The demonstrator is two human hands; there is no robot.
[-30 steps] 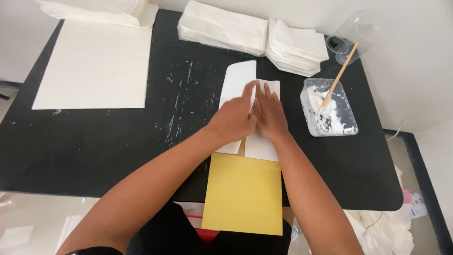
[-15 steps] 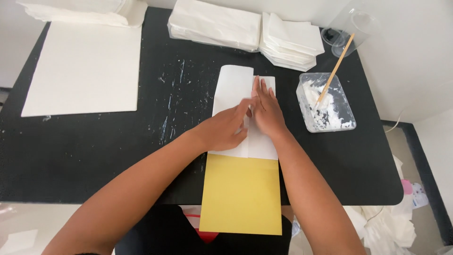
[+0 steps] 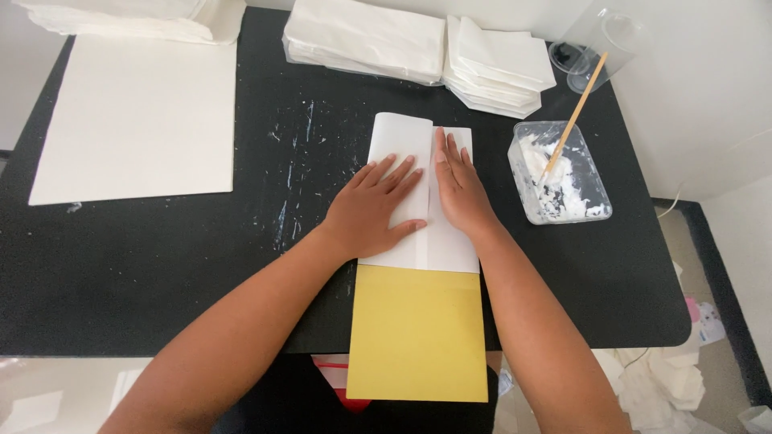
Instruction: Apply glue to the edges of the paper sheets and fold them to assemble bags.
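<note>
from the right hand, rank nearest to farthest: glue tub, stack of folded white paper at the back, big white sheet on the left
From the right hand:
1. Glue tub, just to its right.
2. Folded white paper stack, behind it at the table's back.
3. Big white sheet, far left.

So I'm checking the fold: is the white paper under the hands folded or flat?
Folded: the white paper has flaps overlapping along a centre seam, pressed by both hands.

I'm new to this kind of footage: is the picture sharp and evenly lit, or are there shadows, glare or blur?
Head view: soft, even light; the left hand and right hand on the folded white paper sheet look sharp, casting only faint shadows. The matte black table top shows no glare. The clear plastic tub of white paste is crisp; the table edges bow slightly.
</note>
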